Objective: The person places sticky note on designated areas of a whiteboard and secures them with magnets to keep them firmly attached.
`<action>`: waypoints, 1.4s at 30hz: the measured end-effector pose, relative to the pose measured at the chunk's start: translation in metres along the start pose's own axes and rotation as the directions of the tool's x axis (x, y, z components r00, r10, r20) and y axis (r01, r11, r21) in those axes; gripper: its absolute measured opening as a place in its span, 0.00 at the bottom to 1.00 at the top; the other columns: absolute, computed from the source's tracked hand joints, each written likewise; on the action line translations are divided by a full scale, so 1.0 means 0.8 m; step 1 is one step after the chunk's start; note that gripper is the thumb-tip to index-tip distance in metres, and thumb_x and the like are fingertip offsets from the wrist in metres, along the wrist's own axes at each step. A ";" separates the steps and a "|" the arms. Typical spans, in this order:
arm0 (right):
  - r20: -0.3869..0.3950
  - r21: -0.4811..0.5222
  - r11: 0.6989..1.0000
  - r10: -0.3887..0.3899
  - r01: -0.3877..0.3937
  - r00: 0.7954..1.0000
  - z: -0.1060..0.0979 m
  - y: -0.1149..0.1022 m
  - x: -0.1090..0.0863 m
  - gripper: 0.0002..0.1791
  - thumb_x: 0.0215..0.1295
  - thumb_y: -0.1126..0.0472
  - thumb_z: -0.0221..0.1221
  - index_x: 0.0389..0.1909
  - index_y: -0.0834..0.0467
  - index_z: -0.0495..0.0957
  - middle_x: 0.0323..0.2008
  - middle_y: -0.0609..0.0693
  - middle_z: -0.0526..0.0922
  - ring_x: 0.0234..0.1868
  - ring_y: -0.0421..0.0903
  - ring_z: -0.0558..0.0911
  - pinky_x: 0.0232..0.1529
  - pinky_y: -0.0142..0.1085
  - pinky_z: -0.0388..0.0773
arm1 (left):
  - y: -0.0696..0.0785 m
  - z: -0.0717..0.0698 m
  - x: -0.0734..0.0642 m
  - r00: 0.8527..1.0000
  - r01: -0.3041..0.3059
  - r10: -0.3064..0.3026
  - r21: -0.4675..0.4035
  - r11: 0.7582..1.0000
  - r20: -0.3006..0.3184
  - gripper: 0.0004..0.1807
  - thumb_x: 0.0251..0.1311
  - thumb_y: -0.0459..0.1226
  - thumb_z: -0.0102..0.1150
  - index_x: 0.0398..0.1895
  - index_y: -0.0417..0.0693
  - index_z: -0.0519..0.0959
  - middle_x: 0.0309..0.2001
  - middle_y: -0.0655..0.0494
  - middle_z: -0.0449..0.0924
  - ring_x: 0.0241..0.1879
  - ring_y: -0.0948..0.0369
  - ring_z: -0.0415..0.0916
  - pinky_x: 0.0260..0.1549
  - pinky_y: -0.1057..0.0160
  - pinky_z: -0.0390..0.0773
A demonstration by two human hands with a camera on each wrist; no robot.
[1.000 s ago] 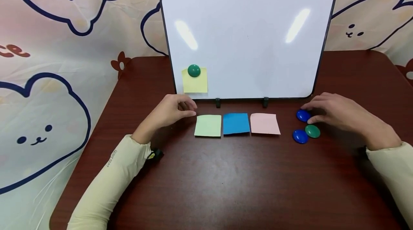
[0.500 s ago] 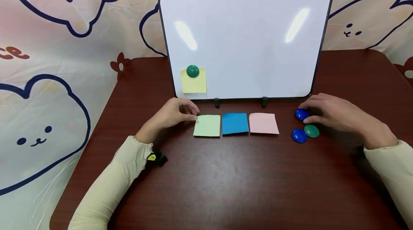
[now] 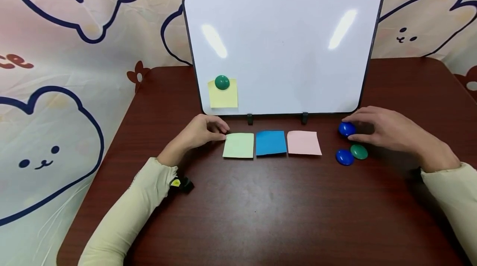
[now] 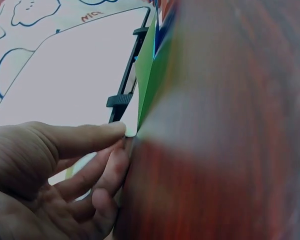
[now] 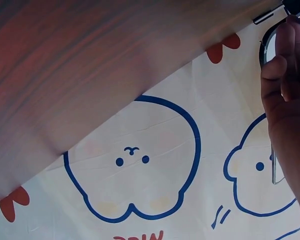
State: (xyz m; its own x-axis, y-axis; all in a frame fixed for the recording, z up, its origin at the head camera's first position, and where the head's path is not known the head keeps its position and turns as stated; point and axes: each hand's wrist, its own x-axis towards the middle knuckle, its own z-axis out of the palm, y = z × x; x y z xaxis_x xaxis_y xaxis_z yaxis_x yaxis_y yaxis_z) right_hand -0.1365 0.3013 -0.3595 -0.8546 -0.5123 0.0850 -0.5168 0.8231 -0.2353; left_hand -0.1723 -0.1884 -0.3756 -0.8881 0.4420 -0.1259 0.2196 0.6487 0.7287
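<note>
A blue round magnet point(image 3: 347, 129) is pinched between the thumb and fingers of my right hand point(image 3: 387, 127). Another blue magnet point(image 3: 344, 157) and a green magnet point(image 3: 359, 151) lie just below it on the table. My left hand point(image 3: 199, 133) is at the upper left corner of a light green sticky note point(image 3: 238, 146); in the left wrist view its thumb point(image 4: 90, 140) meets the note's corner, and whether a finger grips from behind is hidden. In the right wrist view, my right hand point(image 5: 290, 95) sits at the edge, with the magnet barely showing.
A whiteboard point(image 3: 287, 46) stands at the back on small black feet, bearing a yellow sticky note point(image 3: 223, 97) under a green magnet point(image 3: 222, 82). A blue note point(image 3: 271, 143) and a pink note point(image 3: 303, 143) lie beside the green one on the dark table point(image 3: 268, 216).
My left hand has come slightly down and right to the green note's corner. The right hand has drawn the upper blue magnet a little away from the other two magnets.
</note>
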 end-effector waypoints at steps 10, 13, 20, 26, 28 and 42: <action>-0.020 -0.003 1.000 -0.007 0.007 1.000 -0.002 0.000 -0.002 0.26 0.50 0.55 0.76 0.53 0.51 0.84 0.47 0.48 0.85 0.47 0.46 0.81 0.49 0.53 0.81 | 0.009 0.010 0.001 0.999 0.029 -0.028 0.054 0.998 -0.028 0.05 0.56 0.34 0.71 0.36 0.50 0.88 0.32 0.54 0.86 0.31 0.60 0.75 0.31 0.64 0.74; -0.023 0.000 1.000 -0.008 0.008 1.000 -0.002 0.000 -0.002 0.27 0.50 0.54 0.76 0.53 0.51 0.84 0.48 0.49 0.85 0.48 0.46 0.81 0.49 0.53 0.81 | 0.007 0.010 0.001 0.999 0.035 -0.033 0.049 0.998 -0.029 0.04 0.57 0.34 0.70 0.35 0.50 0.88 0.33 0.55 0.87 0.31 0.61 0.74 0.31 0.65 0.73; -0.069 -0.017 1.000 -0.025 0.024 0.997 -0.003 -0.001 -0.003 0.27 0.47 0.54 0.78 0.51 0.50 0.85 0.46 0.47 0.85 0.46 0.44 0.82 0.46 0.52 0.82 | 0.006 0.011 0.001 0.998 0.049 -0.049 0.009 0.999 -0.027 0.03 0.56 0.35 0.71 0.33 0.53 0.89 0.34 0.57 0.88 0.35 0.60 0.72 0.31 0.65 0.72; -0.092 -0.023 0.999 -0.039 0.037 0.995 -0.004 0.001 -0.005 0.28 0.44 0.54 0.79 0.51 0.50 0.85 0.46 0.45 0.85 0.44 0.42 0.81 0.44 0.49 0.82 | 0.008 0.009 0.002 0.997 0.073 -0.074 -0.031 0.997 -0.013 0.03 0.57 0.36 0.71 0.34 0.53 0.89 0.34 0.56 0.86 0.27 0.59 0.71 0.28 0.64 0.73; -0.104 -0.024 0.999 -0.046 0.043 0.994 -0.004 0.002 -0.006 0.28 0.43 0.54 0.79 0.50 0.49 0.85 0.45 0.45 0.85 0.44 0.41 0.81 0.43 0.46 0.82 | 0.008 0.008 0.002 0.997 0.077 -0.078 -0.048 0.996 -0.011 0.03 0.58 0.36 0.70 0.35 0.52 0.89 0.34 0.55 0.85 0.26 0.59 0.72 0.27 0.64 0.74; -0.139 -0.021 0.998 -0.061 0.059 0.988 -0.002 0.001 -0.003 0.28 0.39 0.55 0.81 0.47 0.48 0.87 0.44 0.42 0.86 0.43 0.37 0.81 0.45 0.18 0.72 | 0.008 -0.002 -0.002 0.998 0.015 -0.023 -0.136 0.991 -0.058 0.04 0.59 0.35 0.69 0.37 0.51 0.88 0.36 0.53 0.85 0.29 0.57 0.74 0.26 0.64 0.76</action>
State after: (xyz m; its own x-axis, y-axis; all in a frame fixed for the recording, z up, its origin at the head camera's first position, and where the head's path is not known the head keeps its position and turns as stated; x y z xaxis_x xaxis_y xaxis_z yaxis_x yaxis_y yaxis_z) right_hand -0.1351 0.3038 -0.3587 -0.8202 -0.5225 0.2328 -0.5669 0.7967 -0.2095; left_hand -0.1706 -0.1863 -0.3697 -0.9148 0.3903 -0.1039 0.1490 0.5653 0.8113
